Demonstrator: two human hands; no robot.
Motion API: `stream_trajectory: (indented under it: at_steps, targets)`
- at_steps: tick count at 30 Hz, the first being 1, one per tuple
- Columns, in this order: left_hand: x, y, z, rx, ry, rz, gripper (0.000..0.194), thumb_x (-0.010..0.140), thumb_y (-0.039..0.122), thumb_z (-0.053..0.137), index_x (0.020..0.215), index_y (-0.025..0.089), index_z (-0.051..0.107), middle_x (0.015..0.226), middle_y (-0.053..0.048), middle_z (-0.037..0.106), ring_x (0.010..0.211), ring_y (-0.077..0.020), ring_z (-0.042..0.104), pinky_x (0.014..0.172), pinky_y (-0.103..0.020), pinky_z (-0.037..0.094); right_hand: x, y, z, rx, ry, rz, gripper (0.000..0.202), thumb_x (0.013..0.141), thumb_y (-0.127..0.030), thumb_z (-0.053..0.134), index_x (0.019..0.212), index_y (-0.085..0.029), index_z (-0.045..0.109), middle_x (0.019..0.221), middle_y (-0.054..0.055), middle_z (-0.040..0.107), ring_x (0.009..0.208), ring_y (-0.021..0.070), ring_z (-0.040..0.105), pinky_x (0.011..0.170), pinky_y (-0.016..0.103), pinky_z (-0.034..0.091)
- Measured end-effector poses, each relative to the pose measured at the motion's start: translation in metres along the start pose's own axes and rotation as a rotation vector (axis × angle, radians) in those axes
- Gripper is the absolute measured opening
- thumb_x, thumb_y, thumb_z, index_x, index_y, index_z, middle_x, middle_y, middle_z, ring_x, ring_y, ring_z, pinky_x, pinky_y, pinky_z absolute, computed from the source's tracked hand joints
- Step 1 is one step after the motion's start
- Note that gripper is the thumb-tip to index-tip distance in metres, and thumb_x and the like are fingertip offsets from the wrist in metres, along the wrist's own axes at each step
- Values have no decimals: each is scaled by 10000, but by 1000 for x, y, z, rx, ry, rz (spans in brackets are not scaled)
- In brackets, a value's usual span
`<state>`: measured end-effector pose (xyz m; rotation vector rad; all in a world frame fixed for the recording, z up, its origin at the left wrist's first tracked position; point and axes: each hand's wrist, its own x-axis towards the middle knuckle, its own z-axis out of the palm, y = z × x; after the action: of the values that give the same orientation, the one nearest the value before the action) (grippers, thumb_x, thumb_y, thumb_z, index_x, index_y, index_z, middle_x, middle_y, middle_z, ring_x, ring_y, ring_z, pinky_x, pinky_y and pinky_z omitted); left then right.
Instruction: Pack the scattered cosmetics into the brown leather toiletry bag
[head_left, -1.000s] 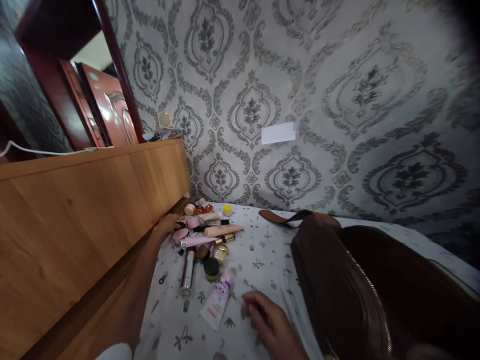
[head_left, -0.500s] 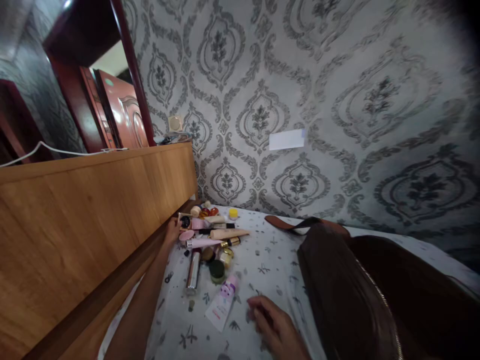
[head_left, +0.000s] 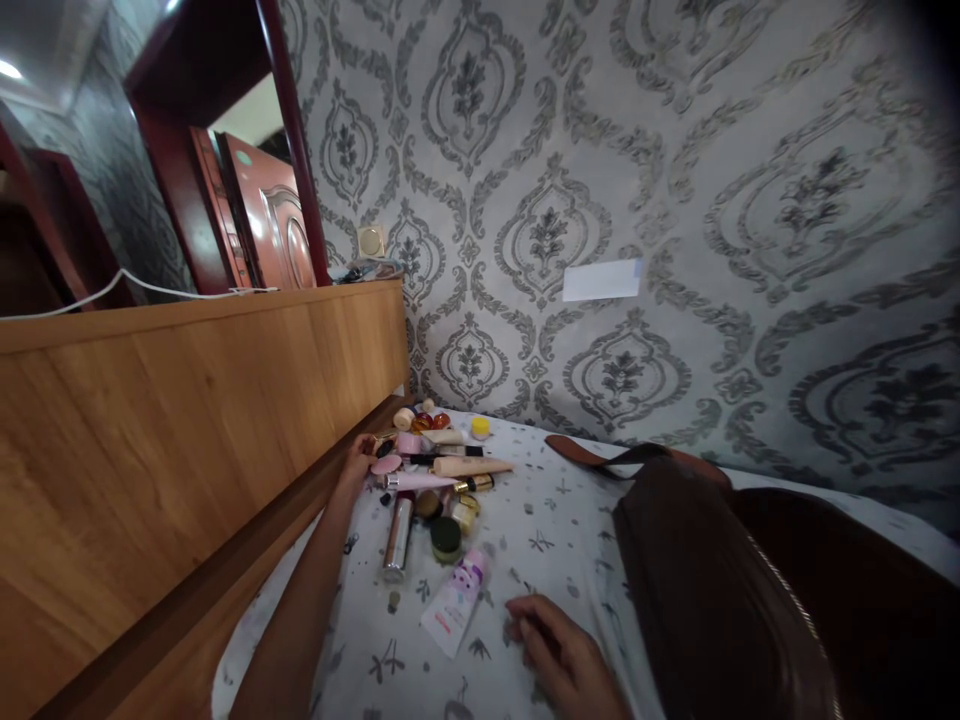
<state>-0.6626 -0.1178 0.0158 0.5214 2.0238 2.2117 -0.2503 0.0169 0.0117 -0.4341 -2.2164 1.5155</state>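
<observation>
Compact-looking dark case (head_left: 385,448) with a gold edge sits well left of the brown bag (head_left: 697,590). Left hand (head_left: 360,460) is at its edge, but tbh can't tell if that grip's clamped on. Right hand (head_left: 561,650), just left of the bag, hangs loosely curled, thumb and fingers apart, nothing in it. Case is probably light, stiff, kinda slippery, so pinch the rim.

We can't read the fine print on the white tube (head_left: 455,603), too sm. Well beyond the tube, L hand (head_left: 361,460) is too small for us to tell its grip; the cosmetics pile (head_left: 420,482) there is partly hidden by overlap. Right of the tube, we lose R hand (head_left: 559,645) palm + forearm (btm edge), also brown bag (head_left: 712,580) (edges). Left, wooden board (head_left: 202,400) is cut off.
</observation>
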Motion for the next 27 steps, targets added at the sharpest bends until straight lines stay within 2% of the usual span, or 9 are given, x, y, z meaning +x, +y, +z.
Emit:
stream_trajectory:
  at_steps: [8, 14, 19, 23, 27]
  targets:
    - [-2, 3, 4, 9, 37, 90, 321, 945, 337, 615, 1206, 151, 600, 1194, -90, 634, 1014, -214, 647, 857, -419, 569, -1, 7, 0, 31, -9, -42, 426, 892, -571, 493, 969, -201, 689, 807, 71, 719, 760, 226, 668, 668, 308, 532]
    - [-7, 13, 6, -35, 123, 160, 309, 950, 348, 607, 1183, 146, 608, 1147, -83, 649, 964, -198, 658, 823, -395, 577, 0, 4, -2, 12, -20, -38, 400, 886, -549, 507, 963, -201, 687, 812, 69, 721, 755, 220, 668, 675, 302, 536]
    - [-17, 24, 15, -87, 164, 188, 328, 947, 400, 601, 1140, 136, 622, 1060, -72, 675, 881, -178, 672, 767, -362, 583, 0, 5, 0, 26, -15, -35, 431, 881, -582, 494, 950, -203, 687, 815, 74, 718, 776, 226, 671, 670, 299, 536]
    - [-30, 32, 26, -109, 119, 185, 497, 825, 563, 672, 1097, 148, 637, 930, -72, 710, 783, -202, 702, 664, -329, 581, 0, 10, 4, 43, 16, -24, 489, 867, -645, 465, 929, -210, 680, 786, 67, 700, 743, 218, 653, 649, 296, 532]
    - [-45, 39, 37, -83, 28, 158, 590, 768, 619, 665, 1178, 204, 578, 1030, -84, 716, 721, -218, 720, 600, -332, 575, 1, 10, 5, 31, 11, -32, 474, 880, -623, 453, 938, -204, 668, 796, 68, 696, 745, 213, 651, 656, 295, 523]
